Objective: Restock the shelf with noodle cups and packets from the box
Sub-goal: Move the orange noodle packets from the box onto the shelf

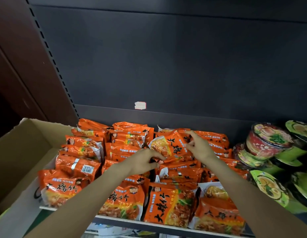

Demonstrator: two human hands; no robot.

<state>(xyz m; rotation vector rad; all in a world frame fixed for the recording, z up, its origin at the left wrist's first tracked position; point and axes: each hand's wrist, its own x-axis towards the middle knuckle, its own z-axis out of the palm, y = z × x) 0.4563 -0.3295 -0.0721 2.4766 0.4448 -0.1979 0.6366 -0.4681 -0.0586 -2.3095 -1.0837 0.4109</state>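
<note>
Several orange noodle packets (125, 201) lie in rows and piles across the shelf (115, 219). One packet (168, 145) is tilted up at the back of the middle pile. My left hand (144, 161) pinches its lower edge. My right hand (198, 146) grips its upper right edge with the fingers spread. Noodle cups (268, 140) with green and red lids lie stacked on their sides at the right end of the shelf. The cardboard box (24, 152) sits at the left with its flaps up; its inside is hidden.
The dark back panel (166, 62) of the shelving rises behind the packets, with a small white price sticker (140, 105) on it. A slotted upright (51, 57) runs along the left. A brown wall stands further left. Below the shelf edge some white packaging shows.
</note>
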